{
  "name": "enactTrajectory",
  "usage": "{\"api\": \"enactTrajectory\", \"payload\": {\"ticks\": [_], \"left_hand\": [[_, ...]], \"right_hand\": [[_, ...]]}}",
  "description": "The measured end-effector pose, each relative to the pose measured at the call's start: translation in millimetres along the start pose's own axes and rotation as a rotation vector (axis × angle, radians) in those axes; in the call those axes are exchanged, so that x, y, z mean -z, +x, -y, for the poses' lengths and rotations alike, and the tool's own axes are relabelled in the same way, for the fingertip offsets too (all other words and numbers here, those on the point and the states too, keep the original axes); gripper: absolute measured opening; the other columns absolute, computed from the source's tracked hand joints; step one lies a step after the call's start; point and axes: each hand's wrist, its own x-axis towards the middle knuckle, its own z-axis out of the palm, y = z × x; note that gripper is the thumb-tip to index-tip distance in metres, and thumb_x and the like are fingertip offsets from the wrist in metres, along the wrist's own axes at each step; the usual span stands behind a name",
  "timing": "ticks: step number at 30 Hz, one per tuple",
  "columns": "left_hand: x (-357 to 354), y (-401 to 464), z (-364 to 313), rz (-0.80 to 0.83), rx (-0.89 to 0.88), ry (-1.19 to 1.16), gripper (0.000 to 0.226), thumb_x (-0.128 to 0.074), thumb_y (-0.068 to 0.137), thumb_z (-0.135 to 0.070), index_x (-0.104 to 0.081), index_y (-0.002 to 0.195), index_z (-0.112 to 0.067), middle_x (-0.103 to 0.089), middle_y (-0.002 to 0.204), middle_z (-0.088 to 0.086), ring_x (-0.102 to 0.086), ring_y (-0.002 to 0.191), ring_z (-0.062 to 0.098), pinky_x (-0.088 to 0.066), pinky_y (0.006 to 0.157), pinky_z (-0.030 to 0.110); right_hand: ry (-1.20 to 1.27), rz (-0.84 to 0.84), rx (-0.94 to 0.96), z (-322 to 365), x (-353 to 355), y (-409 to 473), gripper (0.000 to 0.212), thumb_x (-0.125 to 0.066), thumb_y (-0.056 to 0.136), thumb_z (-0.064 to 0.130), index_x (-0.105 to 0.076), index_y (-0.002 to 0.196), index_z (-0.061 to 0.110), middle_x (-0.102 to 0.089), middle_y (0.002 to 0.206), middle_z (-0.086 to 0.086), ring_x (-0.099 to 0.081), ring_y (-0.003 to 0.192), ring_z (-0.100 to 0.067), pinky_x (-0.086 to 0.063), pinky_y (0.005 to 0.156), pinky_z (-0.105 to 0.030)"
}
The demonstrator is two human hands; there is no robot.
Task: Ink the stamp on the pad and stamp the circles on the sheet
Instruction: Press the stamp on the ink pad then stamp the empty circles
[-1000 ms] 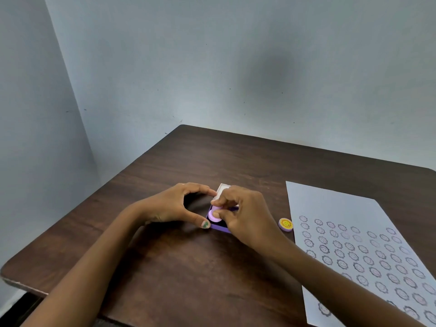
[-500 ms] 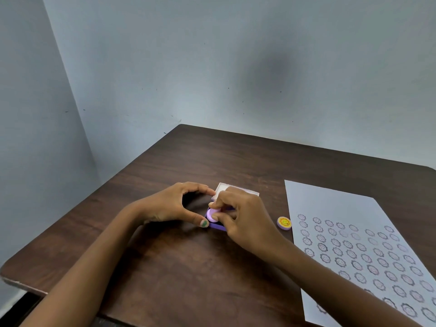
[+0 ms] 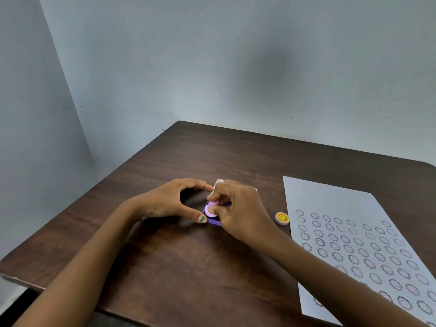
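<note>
A small purple ink pad (image 3: 215, 221) lies in the middle of the dark wooden table (image 3: 188, 267), its white lid (image 3: 220, 181) open behind it. My right hand (image 3: 238, 208) pinches a round lilac stamp (image 3: 211, 208) and holds it down on the pad. My left hand (image 3: 169, 200) braces the pad, thumb and forefinger touching its left side. The white sheet (image 3: 330, 199) with rows of printed circles lies to the right; several circles carry faint purple prints.
A small round cap with a yellow smiley face (image 3: 282, 218) lies between the pad and the sheet. Blue-grey walls stand close behind and to the left of the table. The table's front edge runs near my forearms.
The stamp has shifted slightly on the pad under my right fingers. My left hand has stayed in place.
</note>
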Motion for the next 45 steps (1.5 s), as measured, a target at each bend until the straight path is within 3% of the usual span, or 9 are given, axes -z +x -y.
{"api": "enactTrajectory", "payload": {"ticks": [8,14,22,25,29,31,35,39,45], "left_hand": [[0,0,-1,-0.005,0.006,0.012,0.065,-0.085,0.064,-0.033,-0.054,0.121,-0.044,-0.052,0.128,-0.027,-0.044,0.115,-0.016,-0.034,0.090,0.006],[0,-1,-3,0.004,0.013,0.019,0.067,-0.084,0.065,-0.034,-0.054,0.123,-0.041,-0.052,0.131,-0.022,-0.046,0.120,-0.006,-0.035,0.103,0.022],[1,-2,-1,0.013,0.005,-0.003,0.066,-0.085,0.065,-0.031,-0.054,0.122,-0.043,-0.056,0.126,-0.026,-0.049,0.115,-0.011,-0.037,0.095,0.015],[-1,-2,-4,0.015,0.003,-0.020,0.068,-0.083,0.062,-0.038,-0.054,0.123,-0.043,-0.055,0.126,-0.028,-0.048,0.116,-0.012,-0.036,0.097,0.016],[-8,-1,-9,-0.185,-0.018,-0.168,0.042,-0.069,0.078,-0.041,-0.058,0.119,-0.036,-0.057,0.126,-0.020,-0.049,0.119,-0.004,-0.038,0.093,0.010],[-13,0,-11,-0.370,-0.048,-0.142,0.036,-0.063,0.084,-0.039,-0.060,0.118,-0.028,-0.059,0.125,-0.009,-0.053,0.117,0.008,-0.042,0.099,0.023],[-35,8,-39,-0.559,-0.169,0.110,0.026,-0.059,0.087,-0.039,-0.063,0.112,-0.033,-0.061,0.115,-0.014,-0.056,0.108,0.005,-0.043,0.097,0.032],[-87,26,-87,-0.323,-0.353,0.311,0.047,-0.054,0.083,-0.055,-0.059,0.122,-0.029,-0.061,0.126,-0.010,-0.051,0.117,0.007,-0.034,0.107,0.036],[-161,75,-143,0.026,-0.331,0.538,0.075,-0.041,0.086,-0.065,-0.031,0.145,-0.019,-0.032,0.154,-0.001,-0.024,0.142,0.015,0.002,0.118,0.039]], "right_hand": [[-0.082,-0.028,0.006,2,-2,0,0.010,-0.064,0.069,0.003,-0.063,0.076,0.010,-0.068,0.082,-0.004,-0.058,0.073,-0.016,-0.048,0.068,-0.032],[-0.077,-0.005,0.026,4,-2,-2,0.013,-0.062,0.070,0.002,-0.064,0.080,0.009,-0.069,0.086,-0.008,-0.059,0.076,-0.021,-0.046,0.067,-0.030],[-0.032,-0.063,-0.024,3,-7,-3,0.009,-0.066,0.072,0.004,-0.066,0.080,0.009,-0.069,0.086,-0.009,-0.060,0.076,-0.020,-0.050,0.071,-0.034],[0.099,-0.081,-0.093,-1,-1,-7,0.011,-0.070,0.072,0.005,-0.070,0.082,0.009,-0.071,0.085,-0.006,-0.062,0.073,-0.014,-0.051,0.072,-0.026],[0.369,-0.287,-0.298,-15,27,-18,0.013,-0.077,0.068,0.013,-0.071,0.079,0.017,-0.073,0.082,0.001,-0.065,0.069,-0.007,-0.051,0.061,-0.015],[0.528,-0.388,-0.405,-28,52,-24,0.016,-0.079,0.065,0.015,-0.071,0.079,0.017,-0.074,0.081,0.000,-0.068,0.073,-0.007,-0.052,0.055,-0.015],[0.935,-0.511,-0.527,-57,109,-42,0.024,-0.076,0.062,0.005,-0.068,0.085,0.007,-0.072,0.090,-0.016,-0.070,0.085,-0.025,-0.059,0.074,-0.028],[1.159,-0.595,-0.667,-90,149,-61,0.019,-0.068,0.069,-0.003,-0.065,0.087,0.003,-0.074,0.088,-0.017,-0.072,0.083,-0.024,-0.058,0.076,-0.034],[1.143,-0.671,-0.711,-138,181,-84,0.017,-0.068,0.071,-0.003,-0.066,0.086,0.003,-0.075,0.085,-0.015,-0.072,0.083,-0.025,-0.060,0.065,-0.028]]}}
